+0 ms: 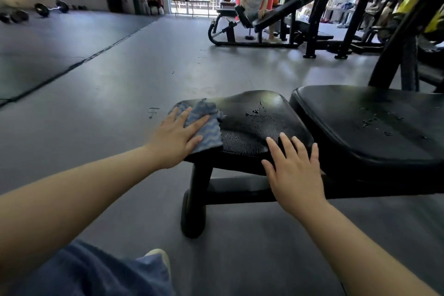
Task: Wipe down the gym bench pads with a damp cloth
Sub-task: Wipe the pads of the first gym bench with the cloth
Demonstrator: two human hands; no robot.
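A black gym bench stands in front of me with two pads. The seat pad is nearer the left and carries water drops. The longer back pad, also wet in spots, lies to its right. A blue-and-white wavy cloth lies on the seat pad's left end. My left hand presses flat on the cloth with straight fingers. My right hand rests flat on the seat pad's near edge, fingers spread, holding nothing.
The bench's black leg and wheel stand on the grey floor below the seat. A person sits on an incline machine at the back. Black rack uprights rise at the right. Weight plates and a barbell lie far left.
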